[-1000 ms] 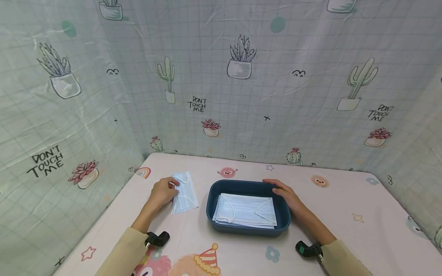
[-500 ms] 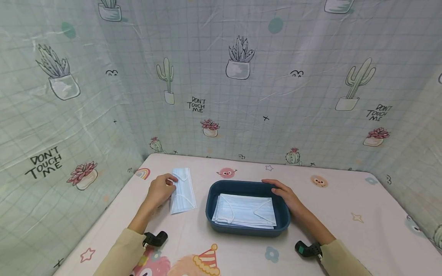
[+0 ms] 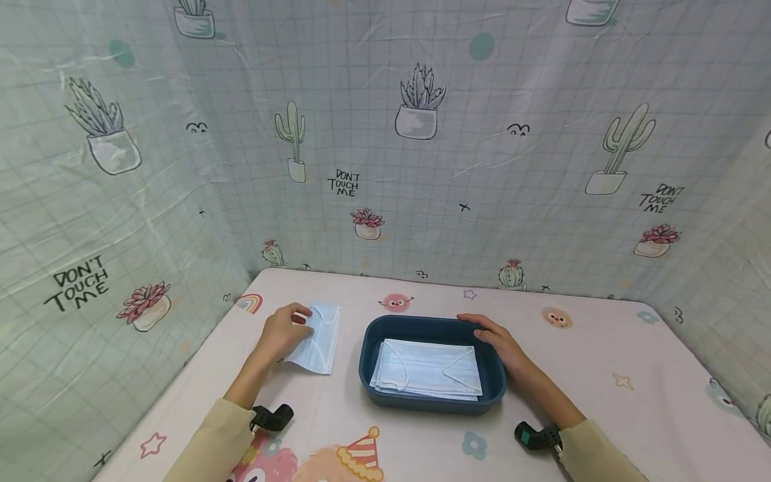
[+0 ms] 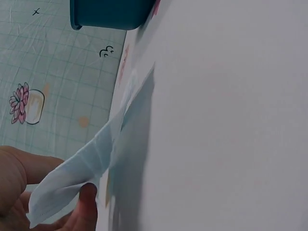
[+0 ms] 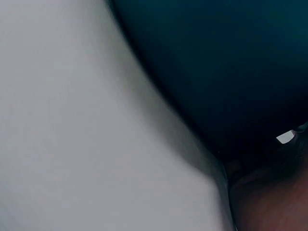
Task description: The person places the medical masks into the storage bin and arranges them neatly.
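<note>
My left hand (image 3: 283,335) pinches a light blue disposable face mask (image 3: 323,340) by its left edge, left of the dark blue plastic box (image 3: 421,404). In the left wrist view the mask (image 4: 98,149) bends and stands at a slant to the table, its near end between thumb and fingers. Inside the box lies a small stack of similar masks (image 3: 424,367), their white ear loops on top. My right hand (image 3: 501,343) holds the box's back right corner, fingers over the rim. The right wrist view shows mostly the box's dark wall (image 5: 216,72), with that hand partly hidden in shadow.
A pale cloth with cartoon prints covers the table (image 3: 409,442). Behind it and at both sides hangs a grey-green curtain (image 3: 373,147) printed with cacti. Black wrist cameras (image 3: 274,418) sit below the sleeves.
The mask in my left hand has turned clockwise: its lower end has swung left, its upper end right. My right hand and the box stay in place.
</note>
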Demonstrator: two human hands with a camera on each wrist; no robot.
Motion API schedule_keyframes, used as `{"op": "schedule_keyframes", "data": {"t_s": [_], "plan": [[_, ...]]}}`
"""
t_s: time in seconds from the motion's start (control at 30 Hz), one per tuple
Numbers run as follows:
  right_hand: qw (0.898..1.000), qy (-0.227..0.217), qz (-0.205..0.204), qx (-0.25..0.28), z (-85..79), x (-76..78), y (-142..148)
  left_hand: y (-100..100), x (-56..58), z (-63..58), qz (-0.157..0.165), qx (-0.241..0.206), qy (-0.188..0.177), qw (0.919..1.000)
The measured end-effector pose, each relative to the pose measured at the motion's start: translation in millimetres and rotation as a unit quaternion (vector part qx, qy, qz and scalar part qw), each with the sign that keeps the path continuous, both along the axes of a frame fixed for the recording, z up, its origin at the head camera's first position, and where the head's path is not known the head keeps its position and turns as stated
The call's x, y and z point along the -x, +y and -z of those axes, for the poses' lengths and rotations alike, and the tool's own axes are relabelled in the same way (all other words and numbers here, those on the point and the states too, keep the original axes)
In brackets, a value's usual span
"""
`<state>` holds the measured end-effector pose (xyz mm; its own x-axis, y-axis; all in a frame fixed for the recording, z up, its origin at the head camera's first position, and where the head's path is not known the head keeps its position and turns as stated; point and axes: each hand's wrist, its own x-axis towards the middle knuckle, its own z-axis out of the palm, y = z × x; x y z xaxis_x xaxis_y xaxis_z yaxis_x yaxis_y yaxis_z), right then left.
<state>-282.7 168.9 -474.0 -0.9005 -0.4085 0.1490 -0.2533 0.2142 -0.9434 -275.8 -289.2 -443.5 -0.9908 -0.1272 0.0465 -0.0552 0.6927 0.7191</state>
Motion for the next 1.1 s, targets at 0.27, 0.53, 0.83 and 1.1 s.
{"op": "schedule_keyframes", "data": {"t_s": [0.27, 0.53, 0.83, 1.1], "plan": [[1.0, 0.006, -0.001, 0.002, 0.6, 1.6, 2.6, 2.8, 1.4, 2.3, -0.008, 0.0, -0.029, 0.9996], [1.0, 0.004, -0.003, -0.001, -0.6, 1.8, -1.1, 0.0, -1.3, 5.4, -0.008, -0.001, -0.039, 0.9992], [1.0, 0.005, 0.005, -0.015, -3.6, 4.3, -2.3, -4.1, -1.9, 3.2, 0.012, -0.029, -0.044, 0.9985], [1.0, 0.001, 0.003, -0.006, -1.5, 1.3, 1.3, -1.8, 0.2, 4.1, 0.011, -0.048, -0.041, 0.9979]]}}
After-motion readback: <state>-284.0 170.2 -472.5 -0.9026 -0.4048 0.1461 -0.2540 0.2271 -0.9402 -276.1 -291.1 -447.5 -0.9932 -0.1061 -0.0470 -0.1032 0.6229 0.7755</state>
